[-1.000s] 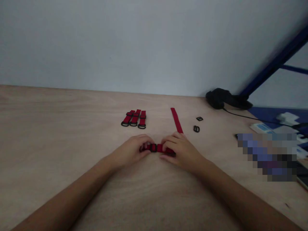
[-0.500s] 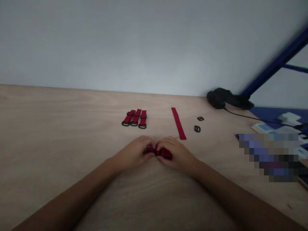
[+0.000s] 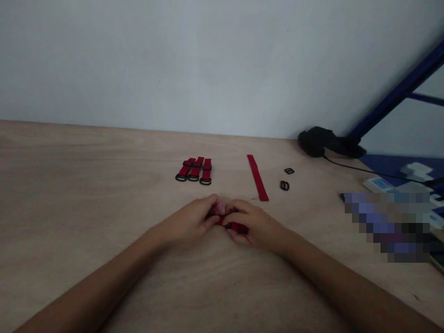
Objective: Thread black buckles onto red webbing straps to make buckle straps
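Observation:
Between my two hands is a red webbing strap (image 3: 239,228) with a small black buckle on it, partly covered by my fingers. My left hand (image 3: 199,215) pinches its left end between thumb and fingers. Closed around the right part, my right hand (image 3: 251,222) grips the strap next to the buckle. Beyond them lie three red straps (image 3: 195,171) side by side, each fitted with a black slider and a black D-ring. A flat red strip (image 3: 257,178) rests to their right. Farther right are a black slider buckle (image 3: 289,171) and a black D-ring (image 3: 285,185).
The wooden table (image 3: 86,185) meets a pale wall (image 3: 156,69) at the back. A black object (image 3: 328,141) with a cable sits at the back right. Blue-and-white packets (image 3: 379,185) and a blurred-out patch (image 3: 388,226) occupy the right side.
Both hands have shifted their grip on the strap. My left fingers have lifted and curled, and the strap has turned slightly in my right hand. The pieces on the table stay put.

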{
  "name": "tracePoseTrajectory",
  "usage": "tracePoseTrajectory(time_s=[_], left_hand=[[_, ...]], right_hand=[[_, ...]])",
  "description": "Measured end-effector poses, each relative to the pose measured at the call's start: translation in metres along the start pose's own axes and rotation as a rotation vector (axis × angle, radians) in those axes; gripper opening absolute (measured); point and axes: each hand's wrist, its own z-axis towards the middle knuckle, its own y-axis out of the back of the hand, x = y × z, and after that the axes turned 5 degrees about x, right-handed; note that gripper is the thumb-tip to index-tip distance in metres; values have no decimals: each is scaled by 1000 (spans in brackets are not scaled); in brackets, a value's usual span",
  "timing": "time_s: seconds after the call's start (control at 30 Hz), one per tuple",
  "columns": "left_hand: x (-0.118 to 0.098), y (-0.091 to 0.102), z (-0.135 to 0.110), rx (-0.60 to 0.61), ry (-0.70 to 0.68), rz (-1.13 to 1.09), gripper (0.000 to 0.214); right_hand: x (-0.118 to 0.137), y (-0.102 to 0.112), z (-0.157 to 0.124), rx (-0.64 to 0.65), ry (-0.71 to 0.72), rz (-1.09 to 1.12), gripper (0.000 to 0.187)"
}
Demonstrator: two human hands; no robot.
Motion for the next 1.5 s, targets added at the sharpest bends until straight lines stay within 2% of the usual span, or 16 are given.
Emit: tracePoseTrajectory(time_s=[0.2,0.5,0.7,0.9,1.13,1.2,1.3,1.4,1.5], left_hand=[[5,7,2,3,57,54,5],[-4,1,-3,15,-82,242,15],[-1,-6,0,-54,-187,252,41],[3,-9,4,-80,-189,259,34],[2,-9,3,-97,-169,223,31],[1,-10,4,-115,-158,201,23],[0,-11,5,-112,-156,201,16],[0,-11,4,-95,-162,184,24],[-1,-10,4,-59,-143,192,30]], right_hand=[[-1,8,-2,25,-50,-25,14],[-4,9,-1,-3,-106,37,15],[-1,10,-2,-59,-119,82,19],[0,8,-2,-57,-263,43,28],[-1,6,-3,-7,-362,45,28],[-2,7,-3,3,-338,56,29],[-4,9,-4,28,-248,29,21],[-6,10,-4,58,-216,7,12],[-7,11,-3,80,-227,24,11]])
